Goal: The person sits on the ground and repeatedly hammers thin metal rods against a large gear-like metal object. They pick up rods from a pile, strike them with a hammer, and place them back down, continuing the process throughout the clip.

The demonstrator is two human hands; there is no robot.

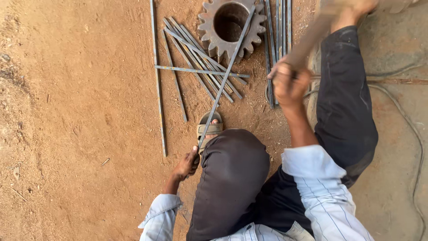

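Rusty steel everywhere: your left hand (186, 165) is clenched around the near end of a long thin metal rod (225, 78), fingers wrapped tight, beside your left knee. The rod runs up and away, passes over your sandalled foot (209, 127), and its far end rests across the top of a big toothed gear wheel (231, 29) standing on the dirt ground (80, 111) near its far edge. Your right hand (290, 82) is raised, fist closed on a wooden handle (307, 42); the handle is motion-blurred and its head is out of view, so you can't tell the tool. More thin rods (196, 58) lie loose in a crossed heap on the ground just left of the gear, one long one (157, 85) lying apart to their left. Another bundle of rods (277, 31) lies right of the gear, behind your right hand. A thin cable (412, 129) curves over the ground at the right edge.
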